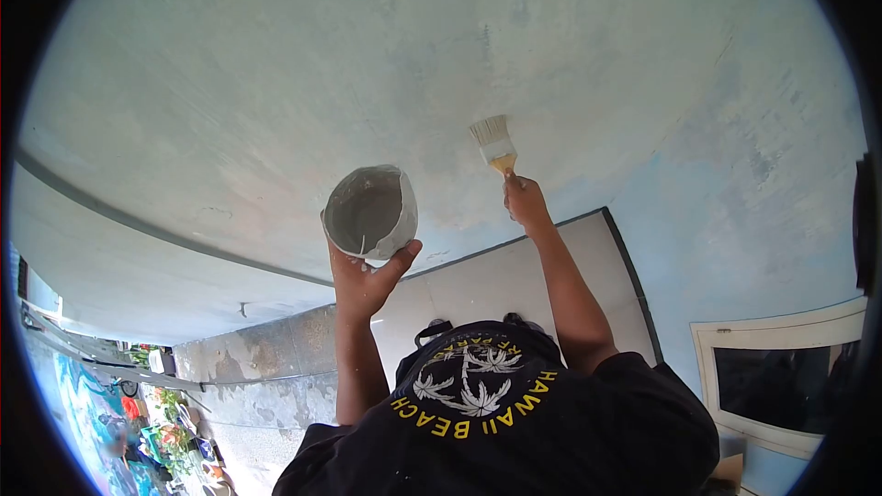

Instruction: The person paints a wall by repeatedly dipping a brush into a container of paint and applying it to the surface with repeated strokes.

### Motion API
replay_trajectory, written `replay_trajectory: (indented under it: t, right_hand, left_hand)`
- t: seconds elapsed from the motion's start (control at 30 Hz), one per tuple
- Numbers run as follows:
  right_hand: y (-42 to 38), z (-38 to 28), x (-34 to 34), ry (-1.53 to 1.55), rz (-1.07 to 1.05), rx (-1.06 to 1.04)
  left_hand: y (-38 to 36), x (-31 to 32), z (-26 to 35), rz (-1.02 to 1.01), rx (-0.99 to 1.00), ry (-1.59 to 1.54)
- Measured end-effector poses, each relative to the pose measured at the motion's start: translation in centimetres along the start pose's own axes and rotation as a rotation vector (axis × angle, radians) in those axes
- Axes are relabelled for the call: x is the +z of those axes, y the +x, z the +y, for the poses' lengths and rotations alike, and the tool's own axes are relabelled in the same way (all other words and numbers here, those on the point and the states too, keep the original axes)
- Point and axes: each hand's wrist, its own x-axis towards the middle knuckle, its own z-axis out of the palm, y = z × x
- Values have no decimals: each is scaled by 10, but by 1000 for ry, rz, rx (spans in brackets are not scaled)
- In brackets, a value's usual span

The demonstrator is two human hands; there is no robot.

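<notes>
My left hand (367, 280) is wrapped round the base of a pale, paint-smeared container (404, 220), its open top facing the camera and grey paint visible inside. To its right, my right hand (526, 204) grips the wooden handle of a wide flat paintbrush (497, 143). The brush points up, its pale bristles at or very near the wall (441, 55); whether they touch is hard to tell. Patchy whitish-green and light blue paint covers the wall.
A white-framed window (781, 377) is at the lower right. Tiled floor (478, 298) with a dark border lies below the wall. Plants and colourful items (170, 432) stand at the lower left, near a worn grey concrete surface (266, 349).
</notes>
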Motion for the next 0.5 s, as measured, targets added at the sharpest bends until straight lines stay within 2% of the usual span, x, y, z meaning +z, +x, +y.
replay_trajectory:
  t: [0.2,0.27,0.43,0.5]
  right_hand:
    - [4,-7,9,27,-66,14]
    - [11,-2,19,-4,-5,-85]
    - [-16,-42,5,101,-65,38]
    - [-11,-85,-1,136,21,-150]
  left_hand:
    - [4,12,0,-39,-33,-25]
    - [8,18,3,-28,1,-25]
    - [10,19,3,-20,-15,-25]
    - [10,20,1,-22,-29,-40]
